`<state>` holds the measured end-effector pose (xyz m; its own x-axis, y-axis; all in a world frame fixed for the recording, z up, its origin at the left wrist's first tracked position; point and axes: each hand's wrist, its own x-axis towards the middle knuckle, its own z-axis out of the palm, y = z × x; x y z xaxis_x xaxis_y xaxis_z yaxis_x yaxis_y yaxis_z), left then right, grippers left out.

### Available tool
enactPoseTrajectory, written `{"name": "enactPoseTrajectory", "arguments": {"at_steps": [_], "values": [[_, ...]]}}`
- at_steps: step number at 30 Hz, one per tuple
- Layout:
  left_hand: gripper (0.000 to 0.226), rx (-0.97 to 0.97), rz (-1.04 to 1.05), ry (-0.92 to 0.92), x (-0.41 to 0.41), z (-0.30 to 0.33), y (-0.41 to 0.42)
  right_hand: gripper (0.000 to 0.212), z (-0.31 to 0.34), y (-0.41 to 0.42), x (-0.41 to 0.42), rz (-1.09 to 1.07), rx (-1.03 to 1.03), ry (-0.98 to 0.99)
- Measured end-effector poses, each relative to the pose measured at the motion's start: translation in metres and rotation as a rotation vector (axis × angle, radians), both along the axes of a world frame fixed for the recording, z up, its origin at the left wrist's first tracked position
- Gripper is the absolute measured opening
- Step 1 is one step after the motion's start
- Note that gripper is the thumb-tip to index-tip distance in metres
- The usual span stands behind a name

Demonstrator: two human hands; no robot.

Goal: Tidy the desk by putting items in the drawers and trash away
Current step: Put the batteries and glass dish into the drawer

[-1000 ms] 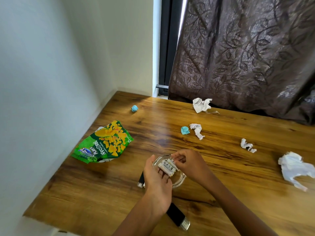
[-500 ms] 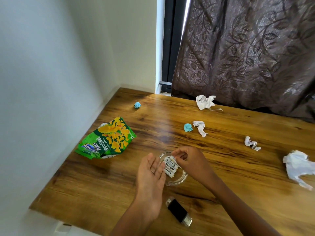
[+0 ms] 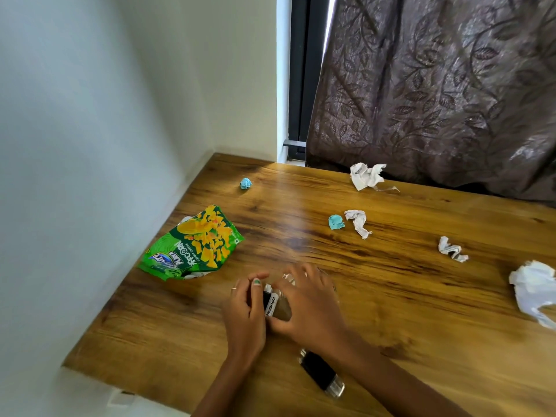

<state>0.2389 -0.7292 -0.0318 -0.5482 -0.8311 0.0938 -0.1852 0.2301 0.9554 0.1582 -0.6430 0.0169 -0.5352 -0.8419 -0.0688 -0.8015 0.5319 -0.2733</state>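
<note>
Both hands now around upright black tube.

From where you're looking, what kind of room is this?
Probably a bedroom or study corner at home: a wooden desk pushed against a plain wall, a brown leaf-patterned curtain over a window, and a snack bag and crumpled tissues lying about.

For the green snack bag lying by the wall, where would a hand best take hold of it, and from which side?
Take the green snack bag at its crumpled edge nearest the person, coming from the open desk side on its right. It lies flat and looks mostly empty, so a pinch on the raised crinkles there should catch more readily than the flat printed face. The wall crowds its left.
</note>
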Motion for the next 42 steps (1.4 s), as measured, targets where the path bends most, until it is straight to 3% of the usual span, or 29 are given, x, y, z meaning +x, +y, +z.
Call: {"name": "enactPoseTrajectory", "arguments": {"at_steps": [6, 10, 18, 24, 29, 35, 42], "values": [[0.031, -0.011, -0.009, 0.029, -0.002, -0.002, 0.002, 0.062, -0.005, -0.006, 0.005, 0.039, 0.047, 0.120], [0.039, -0.046, -0.002, 0.050, -0.003, -0.002, 0.002, 0.065, -0.007, -0.009, 0.008, 0.000, 0.054, 0.062], [0.036, -0.064, 0.003, 0.077, -0.002, -0.009, -0.002, 0.063, 0.005, -0.003, 0.009, -0.075, -0.032, -0.074], [0.034, -0.289, -0.183, -0.060, -0.003, -0.008, 0.000, 0.058, 0.017, 0.036, -0.009, -0.309, -0.097, -0.141], [0.054, -0.425, -0.364, -0.184, -0.005, -0.011, 0.001, 0.058, 0.005, 0.055, -0.019, -0.427, -0.116, -0.179], [0.063, -0.459, -0.405, -0.236, -0.006, -0.011, 0.001, 0.057, -0.007, 0.065, -0.017, -0.462, -0.133, -0.230], [0.058, -0.506, -0.377, -0.237, -0.007, -0.009, 0.004, 0.066, -0.018, 0.088, -0.007, -0.501, -0.228, -0.273]]}}
